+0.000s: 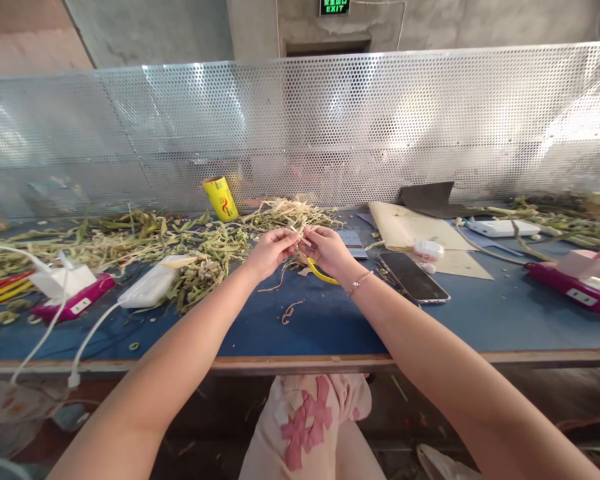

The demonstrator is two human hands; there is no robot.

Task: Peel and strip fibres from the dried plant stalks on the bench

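Observation:
Both my hands meet over the middle of the blue table (330, 327). My left hand (273, 251) is closed in a pinch on a thin pale plant strip (300, 235). My right hand (326, 251) pinches the same strip from the other side and also grips a yellow-handled tool (323, 273) that curves out below the palm. A bead bracelet sits on my right wrist. Loose dry strands (290, 310) lie on the table beneath the hands.
A heap of green and dried plant trimmings (180, 250) covers the left half, with a yellow can (221, 198) behind it. A phone (413, 276), cardboard sheets (410, 227), white chargers with cables (150, 287) and pink devices (570, 280) lie around. A perforated metal screen (330, 127) closes the back.

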